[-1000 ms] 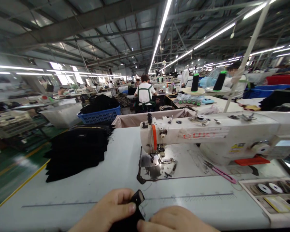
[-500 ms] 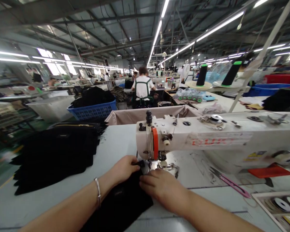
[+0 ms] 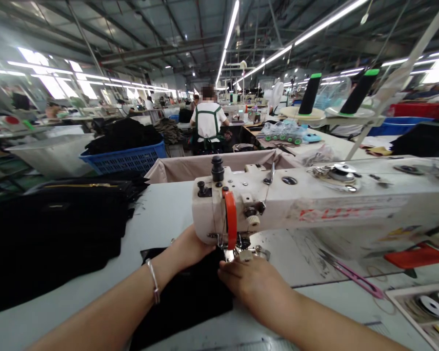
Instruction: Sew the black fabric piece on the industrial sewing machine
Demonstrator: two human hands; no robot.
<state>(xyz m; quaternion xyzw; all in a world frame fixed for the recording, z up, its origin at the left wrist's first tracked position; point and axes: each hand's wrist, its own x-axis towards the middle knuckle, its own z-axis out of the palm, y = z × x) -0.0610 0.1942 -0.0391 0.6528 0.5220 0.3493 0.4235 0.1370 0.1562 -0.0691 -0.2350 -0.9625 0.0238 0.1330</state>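
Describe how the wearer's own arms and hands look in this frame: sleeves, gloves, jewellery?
Both forearms are bare, with no sleeve in view, and both hands are ungloved. The left hand has a thin silver-coloured bracelet around its wrist. The right hand shows no bracelet or watch at the wrist. No rings can be made out on the visible fingers.

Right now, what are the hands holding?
Both press a black cloth flat at its far edge under the sewing machine: left hand, right hand. Neither lifts it.
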